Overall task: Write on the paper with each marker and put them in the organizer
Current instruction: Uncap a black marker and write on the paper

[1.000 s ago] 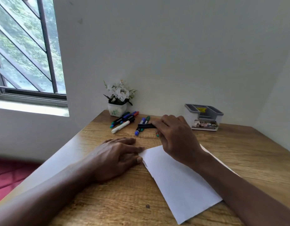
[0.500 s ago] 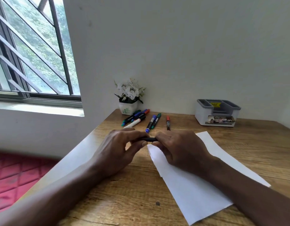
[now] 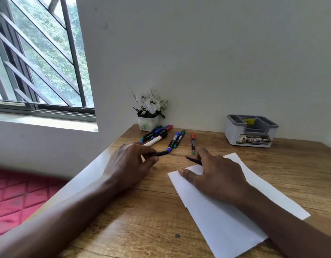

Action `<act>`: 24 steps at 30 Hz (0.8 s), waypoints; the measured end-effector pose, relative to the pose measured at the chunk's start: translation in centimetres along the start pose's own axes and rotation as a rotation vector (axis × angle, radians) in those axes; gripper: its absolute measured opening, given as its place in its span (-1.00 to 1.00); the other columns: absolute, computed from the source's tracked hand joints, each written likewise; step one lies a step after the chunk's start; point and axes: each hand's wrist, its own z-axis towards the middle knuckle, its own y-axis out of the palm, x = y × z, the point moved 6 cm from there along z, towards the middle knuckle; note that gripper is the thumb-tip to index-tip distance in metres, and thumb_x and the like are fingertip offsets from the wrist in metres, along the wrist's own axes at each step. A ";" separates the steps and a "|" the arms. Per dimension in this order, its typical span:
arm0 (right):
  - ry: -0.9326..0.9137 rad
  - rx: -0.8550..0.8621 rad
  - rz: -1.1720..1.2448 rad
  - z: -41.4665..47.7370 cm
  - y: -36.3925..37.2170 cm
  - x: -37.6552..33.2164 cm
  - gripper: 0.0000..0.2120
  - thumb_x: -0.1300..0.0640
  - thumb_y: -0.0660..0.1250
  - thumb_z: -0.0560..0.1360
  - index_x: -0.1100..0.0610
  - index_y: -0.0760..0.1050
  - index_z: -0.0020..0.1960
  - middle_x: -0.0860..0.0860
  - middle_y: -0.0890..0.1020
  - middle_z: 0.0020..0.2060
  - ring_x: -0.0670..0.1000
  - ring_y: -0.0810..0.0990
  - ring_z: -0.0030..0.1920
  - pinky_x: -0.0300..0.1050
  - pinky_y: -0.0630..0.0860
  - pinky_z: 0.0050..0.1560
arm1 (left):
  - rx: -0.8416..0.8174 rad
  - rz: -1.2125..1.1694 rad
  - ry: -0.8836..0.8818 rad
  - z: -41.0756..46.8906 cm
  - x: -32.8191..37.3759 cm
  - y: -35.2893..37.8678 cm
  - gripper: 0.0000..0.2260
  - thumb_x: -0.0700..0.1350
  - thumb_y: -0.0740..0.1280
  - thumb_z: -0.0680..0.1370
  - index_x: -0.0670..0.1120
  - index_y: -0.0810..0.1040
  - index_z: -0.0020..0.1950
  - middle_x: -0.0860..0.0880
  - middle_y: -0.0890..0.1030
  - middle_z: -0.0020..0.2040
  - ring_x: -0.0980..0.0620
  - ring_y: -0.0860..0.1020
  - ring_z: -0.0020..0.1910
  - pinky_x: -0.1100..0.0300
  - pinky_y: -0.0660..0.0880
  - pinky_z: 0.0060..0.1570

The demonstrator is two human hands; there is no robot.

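Place: looking like a home study corner.
Left of the flower pot (image 3: 148, 125): a barred window (image 3: 40, 58) is letting in daylight.
Right of it: a desk organizer (image 3: 230, 134) is sitting.

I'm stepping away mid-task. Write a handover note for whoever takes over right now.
Left hand: pinches what looks like the black marker cap.
Right hand: holds the uncapped black marker and rests on the white sheet of paper.
The other loose markers lie on the wooden table by the white flower pot. The grey plastic organizer stands back right, with no markers visible in it.
Done: one marker uncapped; no writing visible.
Left: write, recap, put it in the organizer, then repeat for the rest.
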 end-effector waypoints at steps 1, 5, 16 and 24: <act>0.002 -0.039 -0.004 -0.1 0.2 -0.1 -0.32 -0.48 0.15 0.49 -0.08 0.28 0.44 -0.05 0.62 0.23 0.06 0.59 0.20 -0.05 0.41 -0.04 | -0.037 0.026 -0.026 0.2 -0.2 0.3 -0.75 0.15 0.44 0.52 0.17 0.70 0.18 0.22 0.61 -0.15 0.18 0.56 -0.18 0.13 0.55 -0.13; -0.085 -0.111 0.056 0.2 0.5 -0.9 -0.47 -0.40 0.17 0.55 -0.09 0.35 0.37 -0.18 0.54 -0.01 -0.05 0.51 0.04 -0.12 0.37 -0.10 | -0.141 0.118 -0.086 0.7 -0.8 1.3 -0.65 0.28 0.38 0.51 0.18 0.66 0.22 0.22 0.58 -0.07 0.13 0.56 -0.06 0.10 0.56 -0.01; -0.084 -0.093 0.108 0.4 0.5 -1.0 -0.36 -0.41 0.26 0.49 -0.12 0.37 0.46 -0.10 0.56 0.20 -0.05 0.53 0.16 -0.10 0.46 0.02 | -0.459 0.055 -0.113 0.2 -1.2 3.3 -0.20 0.55 0.23 0.39 0.19 0.31 0.54 0.09 0.27 0.59 0.04 0.29 0.52 -0.10 0.17 0.54; -0.119 0.055 0.589 0.8 -2.1 -0.4 -0.54 0.19 0.19 0.69 -0.23 0.37 0.48 -0.03 0.63 0.02 -0.04 0.65 -0.18 -0.23 0.53 -0.22 | -0.468 0.056 -0.112 0.3 -1.3 3.5 -0.17 0.57 0.23 0.36 0.20 0.30 0.54 0.11 0.25 0.60 0.06 0.25 0.55 -0.09 0.11 0.55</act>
